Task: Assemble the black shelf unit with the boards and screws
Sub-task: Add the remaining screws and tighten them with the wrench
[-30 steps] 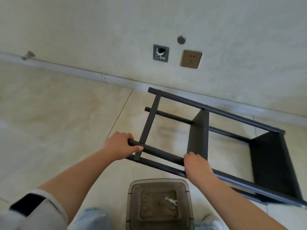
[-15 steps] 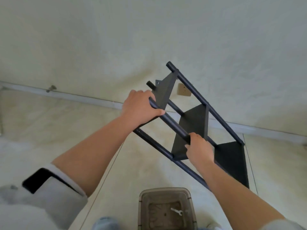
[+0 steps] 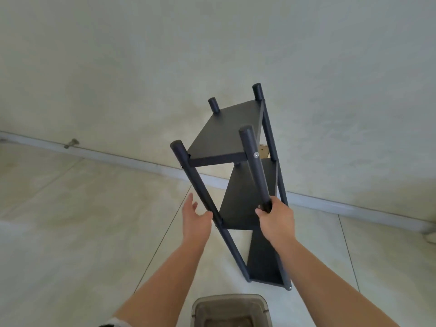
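A second ago the black shelf unit (image 3: 238, 185) lay on its side on the floor, and you held one of its poles with both hands. Now you have tipped it up, so it stands nearly straight, with its long way going up and down and its top leaning toward you. Its foot end is down by the tiled floor (image 3: 70, 232), in front of the wall (image 3: 141, 67).

Your right hand (image 3: 277, 220) is wrapped tight around the near right pole (image 3: 256, 171), about halfway up. Your left hand (image 3: 195, 220) has let go of its squeeze. Its fingers are spread out and flat, and the palm just rests against the near left pole (image 3: 195, 185).

The poles are round, smooth and dark, with flat caps on top. The three boards are flat, black and dull, shaped like long boxes. A small shiny screw (image 3: 255, 155) sits in the right pole beside the top board (image 3: 226, 131).

The floor is pale, glossy tile with thin lines. A see-through plastic box (image 3: 231, 310) sits at the bottom, close to you.
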